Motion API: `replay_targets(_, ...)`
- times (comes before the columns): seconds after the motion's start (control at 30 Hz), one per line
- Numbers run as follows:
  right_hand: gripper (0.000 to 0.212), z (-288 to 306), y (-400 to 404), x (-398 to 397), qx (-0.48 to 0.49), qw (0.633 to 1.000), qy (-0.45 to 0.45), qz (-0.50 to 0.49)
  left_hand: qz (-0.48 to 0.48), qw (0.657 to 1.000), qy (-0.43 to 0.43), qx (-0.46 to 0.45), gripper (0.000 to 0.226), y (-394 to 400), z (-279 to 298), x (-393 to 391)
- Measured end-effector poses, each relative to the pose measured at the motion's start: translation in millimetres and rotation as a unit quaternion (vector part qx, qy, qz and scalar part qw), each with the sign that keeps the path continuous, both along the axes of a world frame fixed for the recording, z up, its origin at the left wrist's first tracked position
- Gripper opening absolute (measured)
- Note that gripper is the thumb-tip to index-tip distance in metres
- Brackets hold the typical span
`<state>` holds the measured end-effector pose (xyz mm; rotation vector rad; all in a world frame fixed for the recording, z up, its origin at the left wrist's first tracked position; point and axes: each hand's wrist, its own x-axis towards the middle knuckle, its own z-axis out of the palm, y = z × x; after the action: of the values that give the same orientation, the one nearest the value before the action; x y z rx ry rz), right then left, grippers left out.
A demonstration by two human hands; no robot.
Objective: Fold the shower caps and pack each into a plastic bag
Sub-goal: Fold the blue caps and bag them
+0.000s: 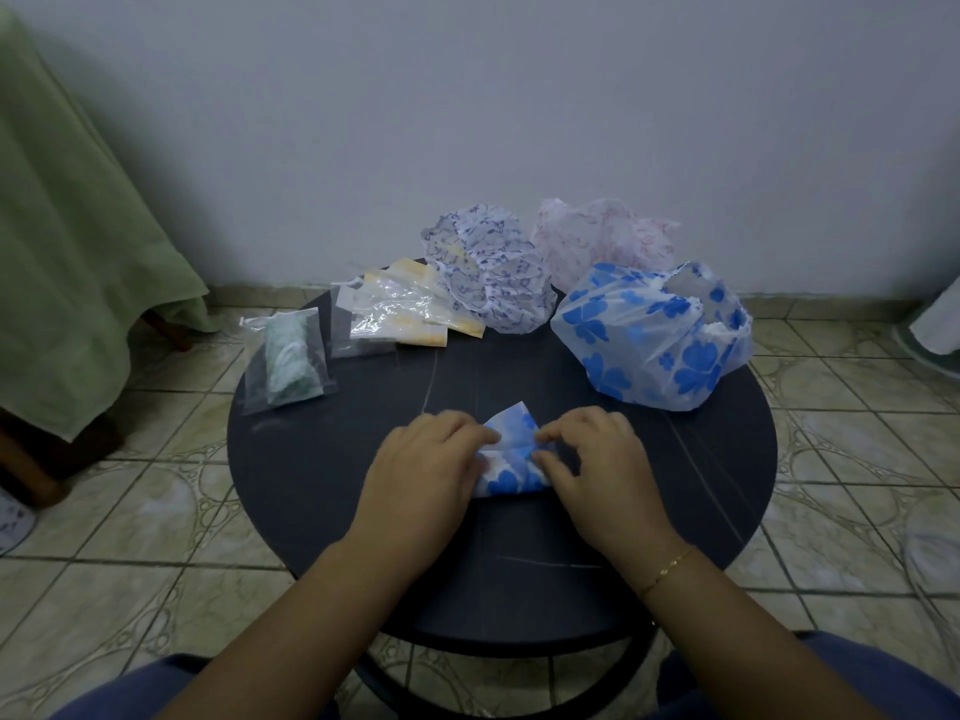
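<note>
- The blue cap (511, 454) lies part-folded at the table's (322, 491) near middle, between both hands.
- Left hand (428, 459) and right hand (592, 459) each pinch an edge with curled fingers.
- Likely thin, light, slippery film — springs open unless creases are pressed flat; best held at the folded edges.

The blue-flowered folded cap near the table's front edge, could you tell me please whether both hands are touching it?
Touching. The head view shows the left hand and right hand pressing their fingers onto the folded cap from either side.
</note>
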<state>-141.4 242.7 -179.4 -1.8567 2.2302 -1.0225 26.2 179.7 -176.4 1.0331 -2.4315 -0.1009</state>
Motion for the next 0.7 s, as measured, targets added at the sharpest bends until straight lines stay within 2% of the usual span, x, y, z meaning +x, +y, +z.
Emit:
replay_targets(0.07, 0.009, -2, 0, 0, -0.019, 0.996, 0.082, 0.036, -0.019, 1.000, -0.022, -0.001, 0.029, 2, 0, -2)
replay_targets(0.13, 0.018, -1, 0, 0, 0.006, 0.993, 0.111, 0.050, -0.012, 0.999, -0.031, -0.011, 0.030, 3, -1, -3)
replay_targets(0.2, 0.026, 0, 0, -5, 0.075, 0.991, 0.091, 0.066, 0.003, 0.999, -0.042, 0.025, 0.028, 7, 1, -3)
replay_targets(0.27, 0.030, 2, 0, -10, 0.117, 0.987, 0.067, 0.086, 0.005, 0.997, -0.060, 0.049, 0.041, 8, 1, -3)
replay_targets(0.33, 0.035, 5, 1, -12, 0.140, 0.984, 0.048, 0.102, 0.002, 0.998, -0.061, 0.030, 0.047, 6, -1, -2)
replay_targets(0.43, 0.042, 8, 2, -13, 0.172, 0.977, 0.052, 0.112, 0.003, 0.998, -0.056, 0.036, 0.043, 2, -2, -2)
replay_targets(0.47, 0.040, 8, 2, -14, 0.167, 0.979, 0.039, 0.108, 0.000, 0.998, -0.056, 0.030, 0.045, 1, -3, -2)
replay_targets(0.53, 0.031, 6, 2, -16, 0.151, 0.984, -0.039, 0.090, -0.001, 0.999, -0.045, 0.006, 0.050, 0, -1, -2)
replay_targets(0.6, 0.020, 5, 0, -17, 0.143, 0.978, -0.137, 0.071, 0.020, 0.999, -0.037, 0.030, 0.045, 3, 1, -1)
replay_targets(0.7, 0.014, 4, -4, -16, 0.120, 0.971, -0.203, 0.048, 0.047, 0.998, 0.008, 0.037, 0.036, 3, 0, -7)
